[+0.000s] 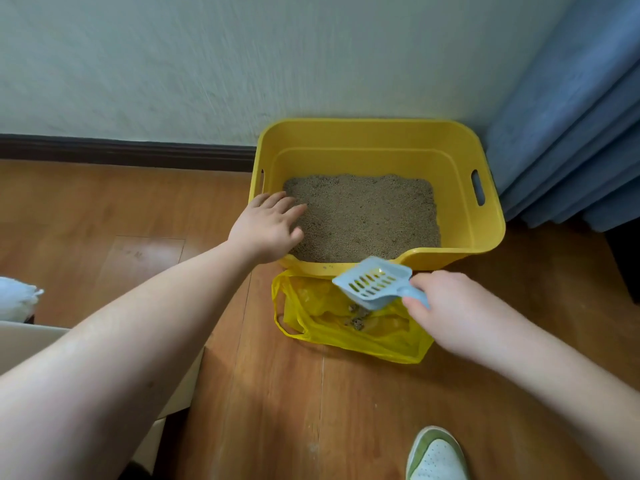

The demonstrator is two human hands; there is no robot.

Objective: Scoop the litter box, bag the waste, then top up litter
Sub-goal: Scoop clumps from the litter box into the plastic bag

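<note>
A yellow plastic litter box (460, 216) stands on the floor against the wall, holding brown litter (363, 216). My left hand (268, 228) rests on its front-left corner, fingers straight and reaching over the litter. My right hand (446, 310) grips the handle of a light-blue slotted scoop (372, 282), which hovers tilted over an open yellow plastic bag (346, 323) lying in front of the box. A few dark clumps (358, 318) lie inside the bag. The scoop looks empty.
Blue curtains (575, 133) hang right of the box. A dark skirting board (121, 150) runs along the wall. A white bag (15, 299) and pale furniture (31, 341) sit at the left edge. My green-white shoe (436, 455) is at the bottom on the wooden floor.
</note>
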